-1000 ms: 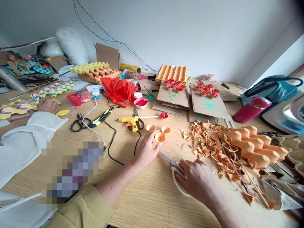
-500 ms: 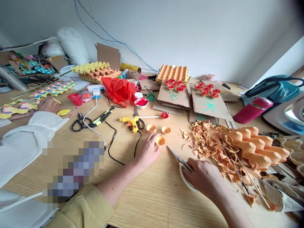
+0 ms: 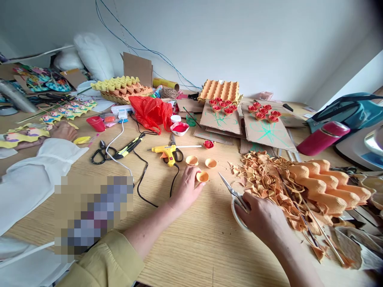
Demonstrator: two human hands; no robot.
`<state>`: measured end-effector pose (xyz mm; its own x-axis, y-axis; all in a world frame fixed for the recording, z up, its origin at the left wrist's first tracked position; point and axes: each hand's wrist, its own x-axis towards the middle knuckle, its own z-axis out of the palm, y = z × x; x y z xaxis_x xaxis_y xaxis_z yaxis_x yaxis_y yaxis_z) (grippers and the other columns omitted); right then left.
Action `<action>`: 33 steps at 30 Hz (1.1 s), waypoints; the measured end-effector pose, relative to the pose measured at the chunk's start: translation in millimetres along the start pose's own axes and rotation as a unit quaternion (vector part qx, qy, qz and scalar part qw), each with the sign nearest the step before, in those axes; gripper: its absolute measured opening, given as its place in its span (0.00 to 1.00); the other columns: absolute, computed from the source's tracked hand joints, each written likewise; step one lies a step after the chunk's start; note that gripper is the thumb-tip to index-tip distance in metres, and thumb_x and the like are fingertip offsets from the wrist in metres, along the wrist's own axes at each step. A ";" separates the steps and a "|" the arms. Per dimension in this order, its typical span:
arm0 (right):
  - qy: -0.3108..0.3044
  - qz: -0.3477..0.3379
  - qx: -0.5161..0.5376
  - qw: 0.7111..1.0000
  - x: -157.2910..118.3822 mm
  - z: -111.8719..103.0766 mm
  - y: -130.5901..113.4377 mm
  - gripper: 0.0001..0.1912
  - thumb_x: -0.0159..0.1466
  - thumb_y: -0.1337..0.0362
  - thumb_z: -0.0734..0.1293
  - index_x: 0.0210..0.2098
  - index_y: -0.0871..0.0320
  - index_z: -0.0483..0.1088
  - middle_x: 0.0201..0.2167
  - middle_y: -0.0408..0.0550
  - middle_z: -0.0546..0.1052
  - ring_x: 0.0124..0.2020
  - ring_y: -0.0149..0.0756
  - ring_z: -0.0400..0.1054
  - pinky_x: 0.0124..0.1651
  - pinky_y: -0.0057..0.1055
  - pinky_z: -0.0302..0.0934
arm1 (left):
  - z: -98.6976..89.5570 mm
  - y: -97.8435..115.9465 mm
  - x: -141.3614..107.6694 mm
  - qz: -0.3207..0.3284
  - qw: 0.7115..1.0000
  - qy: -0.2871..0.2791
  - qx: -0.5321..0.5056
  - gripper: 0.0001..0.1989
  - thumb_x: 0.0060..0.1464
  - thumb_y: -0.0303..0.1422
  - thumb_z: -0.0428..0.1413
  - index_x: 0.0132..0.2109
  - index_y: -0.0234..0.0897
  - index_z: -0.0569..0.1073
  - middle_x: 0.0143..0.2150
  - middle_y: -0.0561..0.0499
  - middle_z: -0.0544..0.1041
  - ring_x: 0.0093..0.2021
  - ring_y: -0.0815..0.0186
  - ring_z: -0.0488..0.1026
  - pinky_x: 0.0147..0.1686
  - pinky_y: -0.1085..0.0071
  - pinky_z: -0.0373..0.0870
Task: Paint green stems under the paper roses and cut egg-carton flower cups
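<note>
My left hand (image 3: 189,185) pinches a small orange egg-carton cup (image 3: 202,176) by its edge, its opening facing up. Two more cut cups stand just beyond it, a left cup (image 3: 192,160) and a right cup (image 3: 211,163). In my right hand (image 3: 259,211) is a pair of scissors (image 3: 231,190) with white handles, blades pointing up and left toward the cup but apart from it. A red-painted paper flower (image 3: 208,144) lies behind the cups. A yellow glue gun (image 3: 167,153) rests left of them.
Orange scraps (image 3: 263,179) are heaped on the right beside an orange egg carton (image 3: 326,181). Cardboard pieces (image 3: 266,135) with red flowers lie at the back. A pink bottle (image 3: 324,138) lies at right. At left, a co-worker's hand (image 3: 64,131) rests near yellow carton strips.
My right hand has moved slightly right with the scissors, and the blades are farther from the cup. My left hand keeps its hold on the cup. The view has shifted slightly.
</note>
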<state>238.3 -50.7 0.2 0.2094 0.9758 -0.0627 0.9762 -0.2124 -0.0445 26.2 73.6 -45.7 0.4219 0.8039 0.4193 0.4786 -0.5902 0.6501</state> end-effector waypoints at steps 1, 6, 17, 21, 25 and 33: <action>0.002 0.000 0.002 1.000 0.3 0.5 0.6 0.17 0.66 0.48 0.60 0.29 0.53 0.67 0.22 0.45 0.75 0.23 0.36 0.66 0.26 0.29 0.41 | 0.3 -0.4 -0.2 0.004 1.000 0.001 -0.003 0.18 0.52 0.21 0.57 0.48 0.40 0.65 0.50 0.45 0.72 0.52 0.56 0.73 0.51 0.57 0.75; 0.010 0.005 0.020 1.000 0.7 1.6 2.4 0.18 0.65 0.47 0.60 0.28 0.53 0.66 0.21 0.44 0.74 0.23 0.36 0.64 0.27 0.29 0.42 | 3.0 -1.8 -2.5 0.010 1.000 -0.009 -0.018 0.32 0.49 0.17 0.55 0.60 0.40 0.60 0.57 0.42 0.71 0.57 0.56 0.72 0.54 0.58 0.74; 0.009 0.004 0.047 0.999 0.3 -1.0 -1.7 0.18 0.65 0.48 0.61 0.26 0.54 0.65 0.21 0.43 0.74 0.21 0.33 0.61 0.28 0.28 0.42 | 2.8 -0.5 -1.0 0.008 1.000 0.001 -0.002 0.31 0.51 0.19 0.56 0.60 0.39 0.59 0.54 0.42 0.72 0.55 0.57 0.73 0.53 0.57 0.75; 0.008 0.010 0.055 0.998 0.8 -1.1 -1.8 0.17 0.64 0.49 0.62 0.26 0.54 0.65 0.22 0.43 0.75 0.22 0.32 0.62 0.28 0.28 0.43 | 3.5 -0.4 -1.9 0.003 1.000 0.000 0.007 0.36 0.49 0.20 0.58 0.63 0.40 0.57 0.55 0.42 0.72 0.55 0.56 0.74 0.55 0.56 0.74; 0.006 0.007 0.061 0.998 0.9 0.2 -2.2 0.18 0.64 0.48 0.61 0.27 0.54 0.65 0.22 0.43 0.75 0.22 0.32 0.62 0.28 0.28 0.43 | 5.9 -1.9 -0.9 0.004 1.000 0.023 0.018 0.31 0.51 0.26 0.62 0.60 0.42 0.60 0.55 0.43 0.72 0.56 0.54 0.73 0.53 0.55 0.74; 0.022 0.001 0.072 0.997 1.6 2.5 -2.3 0.18 0.64 0.48 0.62 0.26 0.54 0.65 0.21 0.43 0.74 0.21 0.32 0.62 0.28 0.28 0.45 | 4.4 -1.9 -0.5 0.003 1.000 0.004 -0.011 0.35 0.51 0.20 0.58 0.63 0.42 0.56 0.56 0.43 0.71 0.56 0.56 0.73 0.54 0.57 0.73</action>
<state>236.2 -48.8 -2.3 0.2169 0.9760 -0.0190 0.9581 -0.2166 -0.1874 28.4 74.0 -49.9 0.4188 0.8004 0.4290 0.4585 -0.5941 0.6609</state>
